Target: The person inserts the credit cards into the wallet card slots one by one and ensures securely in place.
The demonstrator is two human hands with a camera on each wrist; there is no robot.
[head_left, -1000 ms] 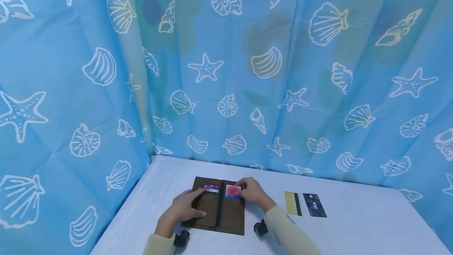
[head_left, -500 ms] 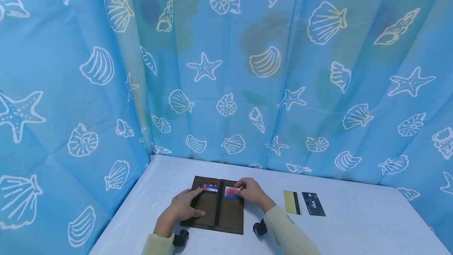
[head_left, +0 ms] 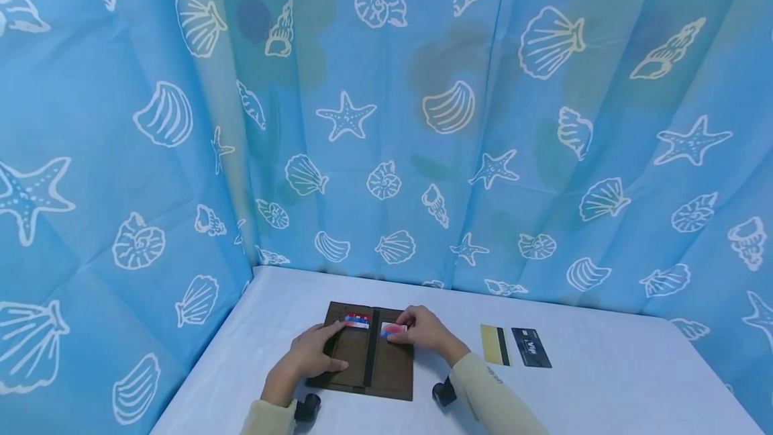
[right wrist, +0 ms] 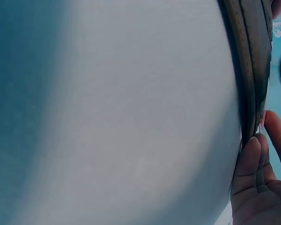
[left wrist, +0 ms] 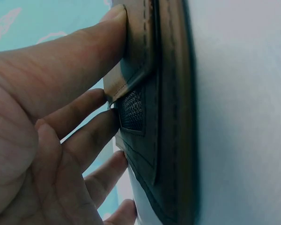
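A brown wallet lies spread out on the table, with a dark strap down its middle. My left hand rests on its left half, thumb and fingers apart; the left wrist view shows the thumb pressing the leather. Near the left fingertips, a red and blue card sits in a pocket. On the right half, my right hand pinches the edge of a white card with a pink circle, partly inside the pocket. From the right wrist, only the wallet's edge and the fingers are visible; that card is mostly hidden.
To the right on the white table lie a gold card with a black stripe and a black VIP card. A blue shell-patterned curtain stands behind the table and along its left side.
The pink-circle card has slid lower into the right pocket, and less of it shows. My right thumb has shifted down and left over it. The left hand stays on the wallet.
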